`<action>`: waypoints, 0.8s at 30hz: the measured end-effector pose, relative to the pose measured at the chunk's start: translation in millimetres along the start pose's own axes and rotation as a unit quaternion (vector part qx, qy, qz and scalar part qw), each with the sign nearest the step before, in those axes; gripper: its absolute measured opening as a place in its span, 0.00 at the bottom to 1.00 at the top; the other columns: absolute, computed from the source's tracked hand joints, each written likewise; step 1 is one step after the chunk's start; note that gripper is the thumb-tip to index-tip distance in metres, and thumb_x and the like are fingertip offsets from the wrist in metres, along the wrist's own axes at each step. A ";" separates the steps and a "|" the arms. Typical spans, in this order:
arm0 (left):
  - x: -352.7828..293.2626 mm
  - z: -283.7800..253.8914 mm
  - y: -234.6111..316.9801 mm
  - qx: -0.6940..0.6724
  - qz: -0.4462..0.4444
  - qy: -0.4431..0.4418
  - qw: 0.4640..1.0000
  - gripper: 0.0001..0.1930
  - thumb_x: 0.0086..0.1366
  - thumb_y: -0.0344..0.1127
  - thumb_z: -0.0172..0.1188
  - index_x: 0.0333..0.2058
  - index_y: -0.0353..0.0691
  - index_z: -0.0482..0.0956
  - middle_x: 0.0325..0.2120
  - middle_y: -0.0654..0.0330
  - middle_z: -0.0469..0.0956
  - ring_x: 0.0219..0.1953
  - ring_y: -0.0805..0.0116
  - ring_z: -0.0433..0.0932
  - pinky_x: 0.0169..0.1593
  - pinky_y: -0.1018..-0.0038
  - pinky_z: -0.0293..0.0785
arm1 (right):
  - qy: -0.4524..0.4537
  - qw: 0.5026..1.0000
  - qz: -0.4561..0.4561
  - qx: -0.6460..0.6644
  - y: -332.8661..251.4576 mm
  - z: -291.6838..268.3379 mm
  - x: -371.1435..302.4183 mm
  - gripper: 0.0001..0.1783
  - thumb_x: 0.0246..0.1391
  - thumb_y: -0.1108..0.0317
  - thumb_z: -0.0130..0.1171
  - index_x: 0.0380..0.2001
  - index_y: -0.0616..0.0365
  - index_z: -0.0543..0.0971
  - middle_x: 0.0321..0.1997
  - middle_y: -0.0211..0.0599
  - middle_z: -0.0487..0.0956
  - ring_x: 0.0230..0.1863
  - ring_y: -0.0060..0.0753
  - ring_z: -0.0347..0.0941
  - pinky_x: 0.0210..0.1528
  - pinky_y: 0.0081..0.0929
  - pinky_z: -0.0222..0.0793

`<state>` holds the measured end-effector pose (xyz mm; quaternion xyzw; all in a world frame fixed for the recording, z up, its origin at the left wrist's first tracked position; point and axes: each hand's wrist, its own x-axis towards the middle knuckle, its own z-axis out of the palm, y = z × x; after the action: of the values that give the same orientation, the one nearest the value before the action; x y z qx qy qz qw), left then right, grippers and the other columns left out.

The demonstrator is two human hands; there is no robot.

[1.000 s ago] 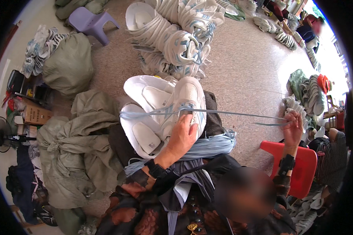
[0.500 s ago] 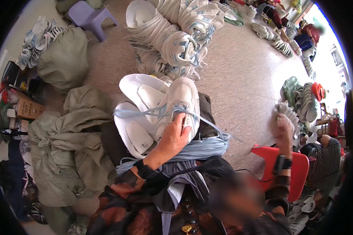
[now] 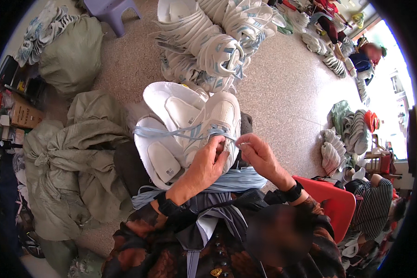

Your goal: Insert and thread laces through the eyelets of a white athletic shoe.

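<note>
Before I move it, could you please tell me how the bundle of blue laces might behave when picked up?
The bundle of blue laces would probably sag, since its thin strands curve softly. It seems fairly light, being narrow flat strips. Stray strands at its left might trail.

A speckled pinkish-tan floor (image 3: 282, 83) spreads across the room, with a purple plastic seat (image 3: 113, 11) by its far left corner and a red plastic chair (image 3: 329, 201) toward its near right. Along the floor's left edge runs a pale wall (image 3: 19, 37); past the right edge, near some brown wooden furniture (image 3: 380, 160), a bright opening (image 3: 391, 65) glares nearly white, its light laying a soft sheen over that side.
</note>
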<state>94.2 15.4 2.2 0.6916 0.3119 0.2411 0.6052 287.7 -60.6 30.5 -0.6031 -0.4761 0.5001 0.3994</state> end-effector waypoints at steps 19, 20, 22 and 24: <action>-0.2 -3.0 -2.5 -0.001 -0.001 -0.016 1.000 0.18 0.69 0.27 0.56 0.55 0.33 0.68 0.40 0.49 0.82 0.42 0.60 0.83 0.46 0.68 0.77 | 0.110 0.962 -0.042 -0.247 -10.6 12.9 12.0 0.07 0.57 0.71 0.61 0.38 0.59 0.81 0.20 0.41 0.77 0.19 0.30 0.74 0.24 0.29 0.68; -0.3 -2.7 -2.7 -0.004 -0.010 -0.021 1.000 0.18 0.69 0.27 0.56 0.56 0.33 0.68 0.40 0.49 0.82 0.42 0.61 0.83 0.46 0.68 0.77 | 0.121 0.958 -0.060 -0.252 -11.5 13.6 11.8 0.06 0.56 0.71 0.61 0.37 0.59 0.81 0.20 0.42 0.78 0.20 0.34 0.75 0.24 0.30 0.69; -0.4 -2.0 -2.2 -0.014 -0.003 -0.023 1.000 0.18 0.69 0.27 0.56 0.56 0.33 0.67 0.40 0.49 0.82 0.42 0.61 0.83 0.46 0.68 0.77 | 0.128 0.955 -0.068 -0.259 -6.6 11.0 11.0 0.06 0.56 0.71 0.61 0.37 0.59 0.81 0.21 0.44 0.78 0.21 0.37 0.77 0.25 0.32 0.69; -1.2 -1.8 -3.0 -0.024 0.002 -0.023 0.999 0.18 0.69 0.28 0.56 0.56 0.33 0.67 0.40 0.49 0.82 0.42 0.61 0.83 0.47 0.68 0.77 | 0.132 0.952 -0.077 -0.265 -5.6 10.7 11.2 0.06 0.56 0.71 0.61 0.36 0.59 0.81 0.22 0.45 0.79 0.23 0.39 0.79 0.25 0.33 0.70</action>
<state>91.7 16.0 -0.4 0.6829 0.2904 0.2342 0.6280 276.8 -48.3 31.5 -0.7098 -0.5792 0.2394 0.3216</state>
